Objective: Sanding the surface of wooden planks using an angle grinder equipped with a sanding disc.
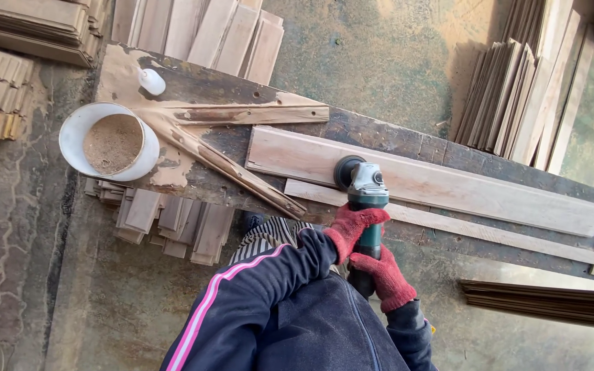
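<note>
Both gloved hands are clenched on the grinder (366, 199): the left hand (353, 227) has its grip high on the body just behind the head, the right hand (385, 275) wraps the rear handle nearer the person. Its dark disc rests on the near edge of a long pale plank (448, 184), which lies lengthwise on the worn tabletop (407, 141), with a thinner strip (489, 232) just beside it on the near side. Nothing seems to clamp the plank, so I'd judge the spinning disc could kick it sideways, or dig in at the edge and jerk the tool. Farther left sit a white bucket (70, 141) of sawdust and a rough, cracked batten (228, 165). Beyond, board stacks (517, 96) lean on the floor.
</note>
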